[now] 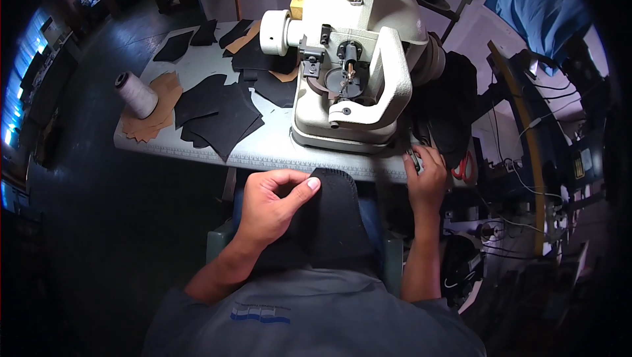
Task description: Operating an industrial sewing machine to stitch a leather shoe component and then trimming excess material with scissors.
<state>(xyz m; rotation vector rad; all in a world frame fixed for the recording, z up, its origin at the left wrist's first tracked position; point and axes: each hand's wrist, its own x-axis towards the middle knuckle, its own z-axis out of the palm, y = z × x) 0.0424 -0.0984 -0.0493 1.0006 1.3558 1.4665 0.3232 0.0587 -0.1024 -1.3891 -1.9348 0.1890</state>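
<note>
A black piece of fabric or leather (pixel 332 215) hangs over my lap, with stitching along its curved top and right edge. My left hand (pixel 273 202) pinches its upper left corner between thumb and forefinger, just in front of the table edge. At the table's front right corner, my right hand (pixel 428 169) has its thumb and fingers curled around a small metallic thing, mostly hidden by the hand. Red-handled scissors (pixel 463 168) lie just right of that hand. Beyond both hands stands a cream-coloured industrial sewing machine (pixel 359 123).
Black cut pieces (pixel 220 110) lie in a loose pile on the white table (pixel 263 153), left of the machine. A cone of white thread (pixel 138 96) stands on brown cut pieces (pixel 168 94). Dark material (pixel 454 100) heaps at the machine's right. Cables (pixel 520 166) hang farther right.
</note>
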